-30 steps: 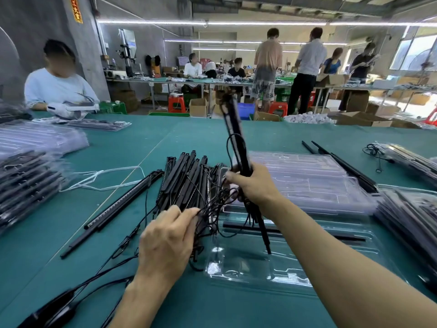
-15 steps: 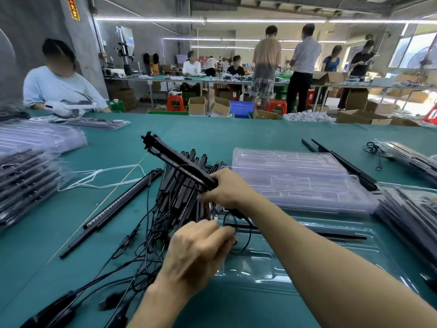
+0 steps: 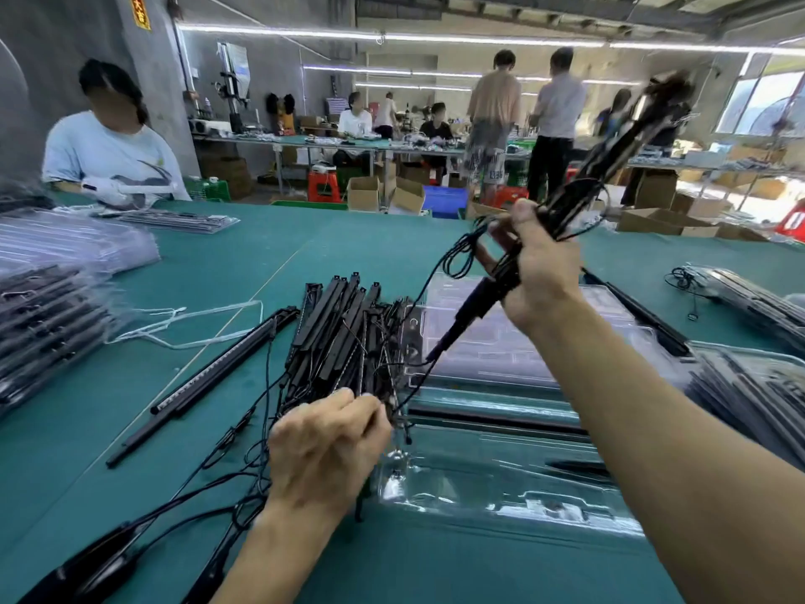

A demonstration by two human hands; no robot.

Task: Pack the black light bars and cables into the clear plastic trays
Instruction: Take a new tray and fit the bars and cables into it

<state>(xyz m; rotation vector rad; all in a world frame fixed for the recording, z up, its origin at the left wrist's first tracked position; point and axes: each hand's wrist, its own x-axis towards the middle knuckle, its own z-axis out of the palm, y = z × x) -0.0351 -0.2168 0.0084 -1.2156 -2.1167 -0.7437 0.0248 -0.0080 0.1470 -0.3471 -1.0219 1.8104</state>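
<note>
Black light bar [image 3: 477,298] was gripped in the curled fingers of the right hand [image 3: 542,268], held tilted above the clear trays [image 3: 501,355]. Cables [image 3: 257,494] were pinched by the left hand [image 3: 324,446] at the pile's near end.

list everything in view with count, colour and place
raised light bar: one, black, in the air above the trays
light bar pile: many, black, table centre
long bars: two it seems, black, left of the pile
cables: tangled, black, from the pile to the near edge
open tray: one, clear, near right, holds a black bar
empty tray stack: several, clear, behind the open tray
packed tray stacks: two, clear and black, far left, far right
table: one, green
seated worker: one, pale blue shirt, far left
left hand: pinches cables at the pile
right hand: grips the raised light bar
</note>
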